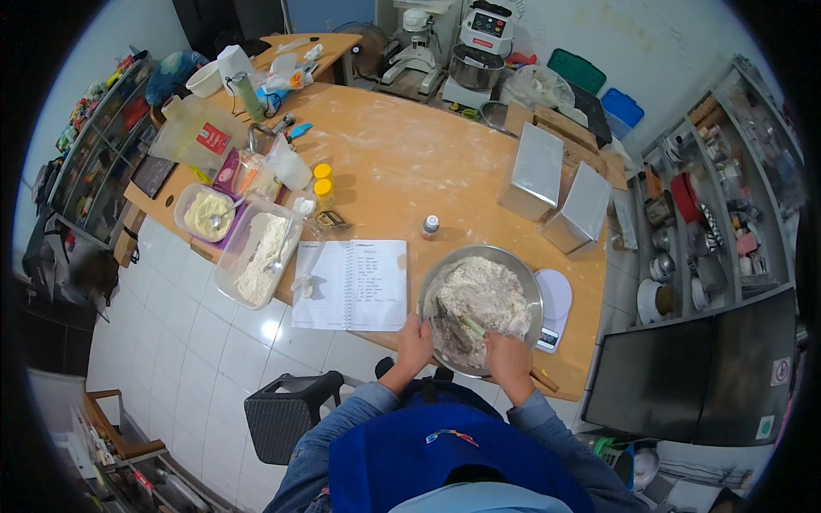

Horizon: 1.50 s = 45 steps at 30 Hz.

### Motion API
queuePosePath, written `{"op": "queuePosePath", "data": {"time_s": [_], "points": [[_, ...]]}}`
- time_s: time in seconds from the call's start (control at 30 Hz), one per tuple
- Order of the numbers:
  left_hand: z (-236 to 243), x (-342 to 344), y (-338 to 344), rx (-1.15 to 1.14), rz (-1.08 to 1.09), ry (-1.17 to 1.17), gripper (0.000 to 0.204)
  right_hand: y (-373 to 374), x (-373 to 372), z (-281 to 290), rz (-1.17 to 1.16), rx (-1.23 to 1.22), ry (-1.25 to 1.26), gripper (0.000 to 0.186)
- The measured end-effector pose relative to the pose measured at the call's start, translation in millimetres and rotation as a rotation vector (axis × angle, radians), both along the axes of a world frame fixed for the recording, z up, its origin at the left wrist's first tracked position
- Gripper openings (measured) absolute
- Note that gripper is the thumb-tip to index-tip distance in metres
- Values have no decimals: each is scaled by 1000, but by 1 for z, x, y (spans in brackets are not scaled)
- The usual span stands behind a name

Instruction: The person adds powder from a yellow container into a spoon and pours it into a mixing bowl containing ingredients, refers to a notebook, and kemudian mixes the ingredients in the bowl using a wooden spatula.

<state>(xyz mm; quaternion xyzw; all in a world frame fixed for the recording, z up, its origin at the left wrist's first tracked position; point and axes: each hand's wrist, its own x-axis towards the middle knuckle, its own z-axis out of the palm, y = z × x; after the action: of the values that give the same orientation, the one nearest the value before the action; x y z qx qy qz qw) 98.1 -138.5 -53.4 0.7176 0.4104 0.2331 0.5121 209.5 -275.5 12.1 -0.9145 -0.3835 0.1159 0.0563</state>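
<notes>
A steel mixing bowl (pixel 537 301) stands at the front edge of the table, holding a floury mixture (pixel 483 295) with a darker, greyish patch at its near left. My left hand (pixel 415 344) is closed on the bowl's left rim. My right hand (pixel 510 363) grips a spatula (pixel 545 380), its wooden handle end sticking out below the fist. The spatula's pale green part slants into the mixture, and its tip is buried there. Beside the bowl on the right lies a white kitchen scale (pixel 554 299). A small bottle (pixel 430 226) with a white cap stands just behind the bowl.
An open notebook (pixel 376 286) lies left of the bowl. Beyond it are a tub of flour (pixel 256 256), a tub of pale yellow spread (pixel 205 214) and yellow-capped jars (pixel 323 184). Two metal tins (pixel 532 173) stand at the right. A black stool (pixel 286 419) is at my left.
</notes>
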Motion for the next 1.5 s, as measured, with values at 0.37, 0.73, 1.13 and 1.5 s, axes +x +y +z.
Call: {"op": "queuePosePath", "data": {"time_s": [0.37, 0.73, 1.13, 1.5], "points": [[-8, 2, -12, -57, 74, -72, 19, -45, 54, 27, -240, 143, 220, 21], [-6, -24, 1, -646, -295, -184, 12, -52, 12, 67, 149, 64, 57, 13], [6, -19, -2, -619, -344, -131, 10, -4, -3, 7, -103, 165, 109, 17], [-4, -16, -6, -844, -247, -295, 12, -55, 64, -18, -344, 347, 373, 19]]}}
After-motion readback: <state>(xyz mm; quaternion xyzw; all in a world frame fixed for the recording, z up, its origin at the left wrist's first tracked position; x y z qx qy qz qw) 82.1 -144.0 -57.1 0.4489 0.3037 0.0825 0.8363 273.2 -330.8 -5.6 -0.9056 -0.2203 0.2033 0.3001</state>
